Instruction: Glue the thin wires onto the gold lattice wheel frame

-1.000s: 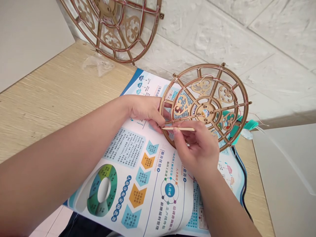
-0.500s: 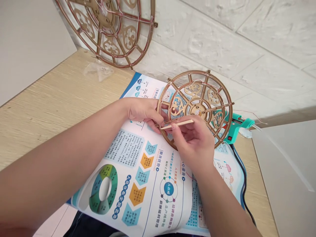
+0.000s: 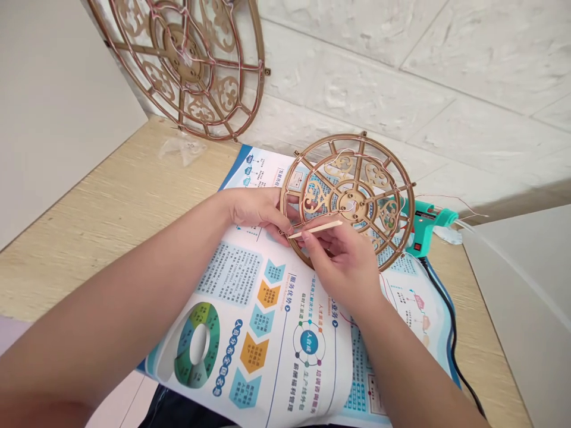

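A round gold openwork frame [image 3: 357, 172] with thin wire along its rings is tilted over a printed sheet. My left hand [image 3: 263, 213] grips its left rim, thumb in front and fingers behind. Between the thumb and fingers of my right hand [image 3: 341, 255] is a thin wooden stick [image 3: 322, 228], its pointed end at the rim beside my left thumb. My right hand covers the lower part of the frame. Just right of the frame lies a teal glue gun [image 3: 422, 223], partly hidden behind the rim.
A larger gold openwork frame [image 3: 187, 71] leans on the pale wall [image 3: 348, 65]. Near its foot is a clear plastic bag [image 3: 182, 148]. The printed sheet [image 3: 223, 279] overhangs the wooden tabletop's [image 3: 111, 184] front edge. A black cord [image 3: 439, 291] runs down the right side.
The view has shifted slightly, showing more of the larger frame. Both hands keep their hold, and the stick's tip stays at the rim by the left thumb.
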Demonstrator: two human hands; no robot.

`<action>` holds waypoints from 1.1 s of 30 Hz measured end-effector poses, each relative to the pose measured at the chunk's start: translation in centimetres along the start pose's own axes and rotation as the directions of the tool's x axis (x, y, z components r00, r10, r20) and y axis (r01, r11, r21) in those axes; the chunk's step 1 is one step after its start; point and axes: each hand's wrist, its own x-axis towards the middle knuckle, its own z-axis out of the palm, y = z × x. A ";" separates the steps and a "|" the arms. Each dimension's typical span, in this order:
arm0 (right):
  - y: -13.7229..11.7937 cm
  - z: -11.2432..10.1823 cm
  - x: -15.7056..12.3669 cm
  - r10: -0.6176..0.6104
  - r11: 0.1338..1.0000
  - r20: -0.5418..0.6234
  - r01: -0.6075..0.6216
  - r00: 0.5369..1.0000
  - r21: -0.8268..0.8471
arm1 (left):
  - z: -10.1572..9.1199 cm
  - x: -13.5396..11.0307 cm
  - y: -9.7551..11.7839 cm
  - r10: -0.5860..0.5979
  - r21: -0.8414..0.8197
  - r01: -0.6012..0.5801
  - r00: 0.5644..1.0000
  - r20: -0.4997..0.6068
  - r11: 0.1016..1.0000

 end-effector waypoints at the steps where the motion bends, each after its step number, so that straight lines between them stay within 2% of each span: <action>1: 0.0 -0.1 0.0 -0.005 1.000 0.006 0.005 1.000 -0.016 | 0.0 0.0 0.0 -0.002 -0.005 0.002 1.000 0.002 1.000; 8: -0.2 0.0 0.1 -0.014 0.999 0.014 0.015 1.000 -0.051 | 0.2 -0.1 0.3 -0.022 -0.010 0.022 1.000 -0.011 1.000; 15: -0.4 0.1 -0.6 0.100 0.994 -0.012 -0.101 0.995 -0.052 | 0.1 -0.1 0.3 0.015 -0.015 -0.015 1.000 -0.011 1.000; 22: -0.7 0.2 -0.9 0.016 0.994 0.022 -0.014 1.000 -0.107 | 0.0 0.0 0.1 0.023 -0.003 -0.022 0.999 0.024 1.000; 28: -0.4 -0.1 -1.0 -0.094 0.982 0.057 0.102 0.994 -0.160 | 0.1 -0.1 0.3 0.016 0.005 -0.016 1.000 -0.006 1.000; 33: -0.4 -0.5 -1.0 -0.109 0.964 0.073 0.123 0.991 -0.236 | 0.3 -0.1 0.6 -0.026 -0.010 0.025 0.999 -0.031 1.000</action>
